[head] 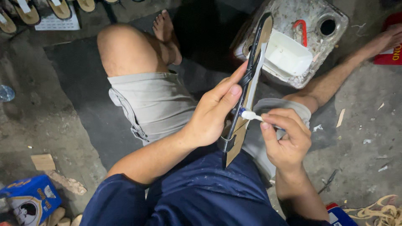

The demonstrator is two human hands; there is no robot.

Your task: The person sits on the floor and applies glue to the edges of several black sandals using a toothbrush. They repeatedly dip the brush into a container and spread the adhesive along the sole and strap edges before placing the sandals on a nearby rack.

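My left hand (217, 111) grips a flat sandal sole (251, 79) with black straps, held on edge and tilted away from me. My right hand (284, 136) pinches a small brush (250, 115) whose white, glue-covered head touches the sole's white-coated edge. Both hands are above my lap, over grey shorts and a dark blue shirt.
A stained block with a white glue tub (289, 56) set in it stands just beyond the sole. Several finished sandals (58, 8) lie at the top left. A blue box (29, 201) sits bottom left. Scraps litter the concrete floor on the right.
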